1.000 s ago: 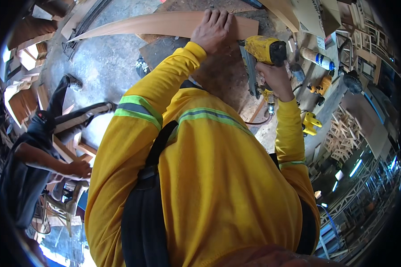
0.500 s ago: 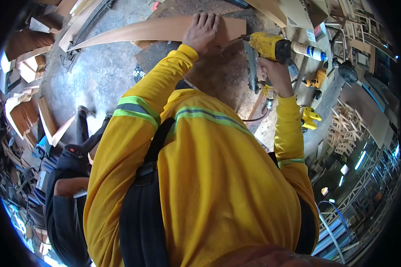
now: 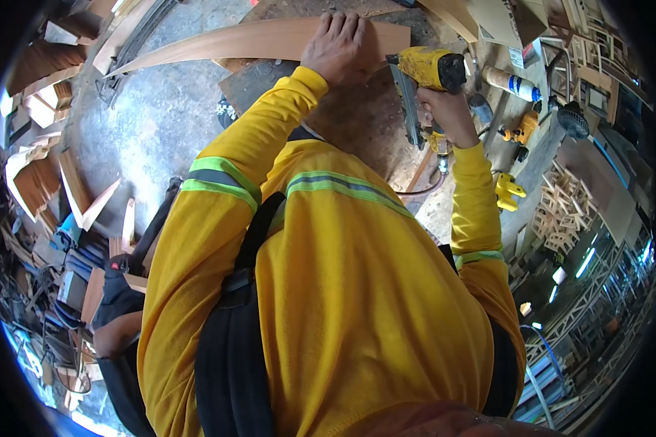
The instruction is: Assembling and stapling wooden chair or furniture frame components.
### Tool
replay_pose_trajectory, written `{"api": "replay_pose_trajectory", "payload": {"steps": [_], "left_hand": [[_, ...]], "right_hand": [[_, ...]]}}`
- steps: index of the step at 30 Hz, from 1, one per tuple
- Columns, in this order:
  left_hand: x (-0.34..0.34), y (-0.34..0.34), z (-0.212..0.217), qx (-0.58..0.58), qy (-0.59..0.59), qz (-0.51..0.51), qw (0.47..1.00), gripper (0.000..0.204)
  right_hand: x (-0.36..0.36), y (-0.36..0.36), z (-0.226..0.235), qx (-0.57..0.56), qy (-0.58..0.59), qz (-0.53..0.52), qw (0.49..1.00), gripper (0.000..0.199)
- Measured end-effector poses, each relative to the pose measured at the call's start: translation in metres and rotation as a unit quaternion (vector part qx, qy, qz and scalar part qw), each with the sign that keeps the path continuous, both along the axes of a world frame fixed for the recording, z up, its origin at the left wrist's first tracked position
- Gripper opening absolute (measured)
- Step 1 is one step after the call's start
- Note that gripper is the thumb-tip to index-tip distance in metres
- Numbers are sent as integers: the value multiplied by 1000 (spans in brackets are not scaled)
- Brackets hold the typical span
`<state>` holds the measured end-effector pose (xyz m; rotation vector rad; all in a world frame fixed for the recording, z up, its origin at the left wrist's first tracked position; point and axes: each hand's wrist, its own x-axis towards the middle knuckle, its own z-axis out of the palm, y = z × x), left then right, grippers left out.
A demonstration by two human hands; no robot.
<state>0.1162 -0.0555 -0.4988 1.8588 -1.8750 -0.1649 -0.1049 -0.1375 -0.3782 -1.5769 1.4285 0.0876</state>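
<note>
A long, tapered, curved wooden board (image 3: 233, 42) lies across the far side of the work area, its point to the left. My left hand (image 3: 334, 52) presses on its wider right part, fingers wrapped over the far edge. In my right hand (image 3: 447, 113) is a yellow and black nail gun (image 3: 424, 67), gripped by its handle. The nose of the tool meets the board's near edge, close to its right end. The grey magazine (image 3: 407, 105) points back toward me, and a hose runs from the tool's lower end.
Right of the nail gun stand a glue bottle (image 3: 510, 84), an orange power tool (image 3: 521, 131) and a yellow tool (image 3: 509, 191). Stacked wood pieces (image 3: 561, 211) lie farther right. At left are cut boards (image 3: 33, 186) and another person's arm (image 3: 116, 333).
The nail gun's nose has shifted slightly left along the board's near edge. My left hand keeps its hold. The other person at left has moved back toward the lower edge.
</note>
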Motion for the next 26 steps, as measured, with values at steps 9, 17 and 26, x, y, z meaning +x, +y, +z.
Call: {"api": "replay_pose_trajectory", "payload": {"steps": [9,17,26], "left_hand": [[-10,-11,-3,-42,-10,-33,999,110],[2,-10,-4,-18,63,-40,997,130],[71,-27,9,270,14,-113,956,141]], "right_hand": [[-14,-3,-2,-71,68,21,995,35],[-169,70,26,-119,-123,-299,939,23],[-346,87,-91,-223,70,-438,868,33]]}}
